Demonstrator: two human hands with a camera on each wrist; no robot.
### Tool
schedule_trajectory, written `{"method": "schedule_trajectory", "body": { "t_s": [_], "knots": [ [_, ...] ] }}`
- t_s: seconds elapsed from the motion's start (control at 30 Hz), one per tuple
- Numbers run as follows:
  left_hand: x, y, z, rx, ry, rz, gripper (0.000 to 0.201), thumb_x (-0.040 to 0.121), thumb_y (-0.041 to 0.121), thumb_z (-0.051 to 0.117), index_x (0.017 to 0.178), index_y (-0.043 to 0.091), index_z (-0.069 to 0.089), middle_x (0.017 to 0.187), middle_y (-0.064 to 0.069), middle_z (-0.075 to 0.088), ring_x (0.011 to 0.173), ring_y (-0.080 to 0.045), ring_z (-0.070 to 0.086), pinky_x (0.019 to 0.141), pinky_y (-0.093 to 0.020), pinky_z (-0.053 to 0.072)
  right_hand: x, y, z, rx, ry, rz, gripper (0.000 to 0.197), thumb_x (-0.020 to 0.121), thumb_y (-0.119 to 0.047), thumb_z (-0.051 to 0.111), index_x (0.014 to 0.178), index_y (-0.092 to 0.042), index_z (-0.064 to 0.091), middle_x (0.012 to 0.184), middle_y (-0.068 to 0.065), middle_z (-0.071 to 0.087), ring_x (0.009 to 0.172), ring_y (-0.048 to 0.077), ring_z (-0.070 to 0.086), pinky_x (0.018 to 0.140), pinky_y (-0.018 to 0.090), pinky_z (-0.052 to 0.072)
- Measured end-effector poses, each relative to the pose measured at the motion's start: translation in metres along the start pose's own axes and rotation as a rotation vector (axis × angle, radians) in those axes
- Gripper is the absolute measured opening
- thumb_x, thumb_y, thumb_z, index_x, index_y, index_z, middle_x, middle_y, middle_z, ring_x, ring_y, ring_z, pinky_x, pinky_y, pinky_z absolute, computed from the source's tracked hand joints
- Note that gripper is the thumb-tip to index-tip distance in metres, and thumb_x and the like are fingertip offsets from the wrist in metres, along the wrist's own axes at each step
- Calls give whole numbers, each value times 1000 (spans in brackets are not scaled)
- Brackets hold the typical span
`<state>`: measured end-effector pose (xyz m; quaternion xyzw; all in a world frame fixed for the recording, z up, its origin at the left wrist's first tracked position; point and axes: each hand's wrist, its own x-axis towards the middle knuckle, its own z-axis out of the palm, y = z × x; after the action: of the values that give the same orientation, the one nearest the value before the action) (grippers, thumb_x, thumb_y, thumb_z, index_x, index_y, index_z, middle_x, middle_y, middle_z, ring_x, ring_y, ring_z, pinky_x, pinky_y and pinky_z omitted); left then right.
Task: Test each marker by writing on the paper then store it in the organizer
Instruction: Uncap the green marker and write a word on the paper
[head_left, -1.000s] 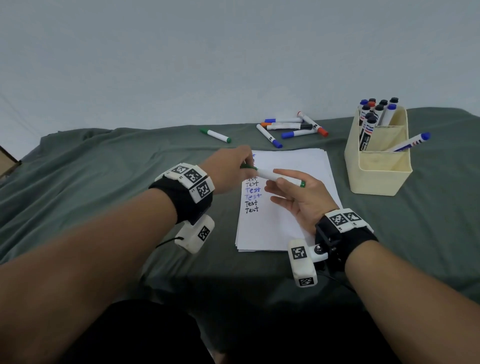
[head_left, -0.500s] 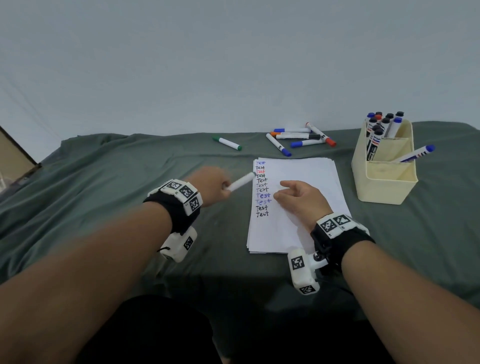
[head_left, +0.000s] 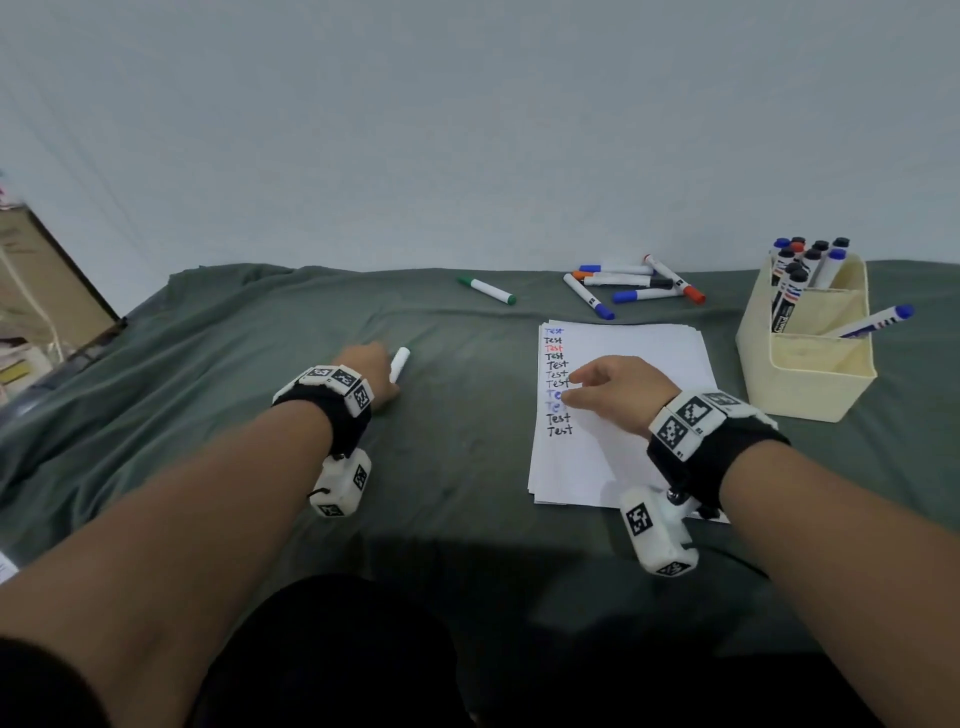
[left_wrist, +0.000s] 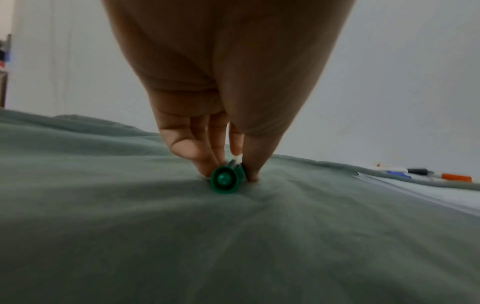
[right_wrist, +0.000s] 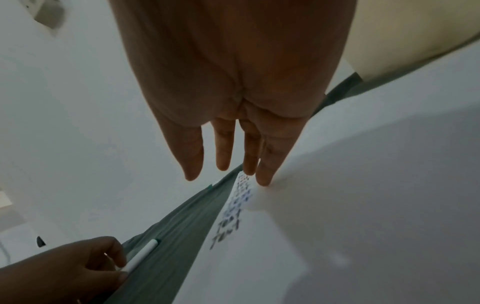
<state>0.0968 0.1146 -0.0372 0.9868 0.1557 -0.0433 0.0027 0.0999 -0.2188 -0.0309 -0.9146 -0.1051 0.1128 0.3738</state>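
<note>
My left hand (head_left: 371, 375) pinches a white marker with a green cap (head_left: 400, 360) and holds it low on the green cloth, well left of the paper. The left wrist view shows the green cap end (left_wrist: 224, 181) between thumb and fingers (left_wrist: 205, 164), touching the cloth. My right hand (head_left: 618, 394) lies on the paper stack (head_left: 652, 344) with fingers straight, holding nothing; its fingertips (right_wrist: 263, 181) touch the sheet beside the column of "Test" words (head_left: 557, 382). The cream organizer (head_left: 810, 382) stands right of the paper and holds several markers.
Several loose markers (head_left: 631, 285) lie in a heap behind the paper. One green-capped marker (head_left: 485, 290) lies alone left of the heap. A blue marker (head_left: 867, 322) leans out of the organizer's front compartment. A cardboard box (head_left: 49, 291) stands at the far left edge.
My left hand carried the green marker from over the paper leftward and down onto the cloth. My right hand let go of it and settled flat on the paper.
</note>
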Motion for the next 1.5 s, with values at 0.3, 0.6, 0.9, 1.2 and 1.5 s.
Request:
{"method": "schedule_trajectory", "body": {
  "t_s": [0.3, 0.6, 0.9, 1.2, 1.5],
  "knots": [
    [8, -6, 10, -204, -19, -19, 80, 72, 59, 78, 127, 11, 45, 121, -12, 60, 107, -32, 59, 82, -35, 45, 17, -3, -36, -442, -42, -29, 50, 92, -45, 69, 138, -30, 56, 141, -2, 56, 128, 18, 52, 100, 30, 38],
    [36, 17, -36, -19, 28, 141, 77, 84, 62, 63, 143, 17, 43, 141, -12, 50, 128, -30, 49, 103, -39, 40, 54, 25, -43, -646, -109, 12, 85, 91, -72, 49, 161, -32, 20, 168, 6, 17, 155, 30, 10, 123, 49, 20],
    [90, 124, -71, 129, 39, 379, 61, 87, 53, 63, 139, 23, 49, 134, -11, 50, 120, -30, 53, 98, -41, 46, 58, 53, -17, -694, -100, 108, 92, 84, -84, 43, 158, -36, 17, 167, 3, 9, 153, 31, 7, 120, 57, 16],
    [123, 235, -52, 229, -33, 621, 49, 97, 36, 53, 145, 39, 42, 138, -7, 44, 119, -28, 51, 99, -42, 46, 57, 50, -22, -654, -176, 180, 100, 85, -82, 45, 161, -34, 2, 170, 4, -13, 156, 31, -11, 123, 61, 1],
    [149, 244, -40, 224, 55, 563, 52, 91, 26, 50, 141, 39, 42, 135, -4, 43, 124, -29, 42, 99, -48, 44, 52, 39, -30, -630, -226, 198, 98, 88, -79, 46, 162, -33, 1, 169, 5, -16, 156, 31, -13, 123, 60, 1]
  ]
}}
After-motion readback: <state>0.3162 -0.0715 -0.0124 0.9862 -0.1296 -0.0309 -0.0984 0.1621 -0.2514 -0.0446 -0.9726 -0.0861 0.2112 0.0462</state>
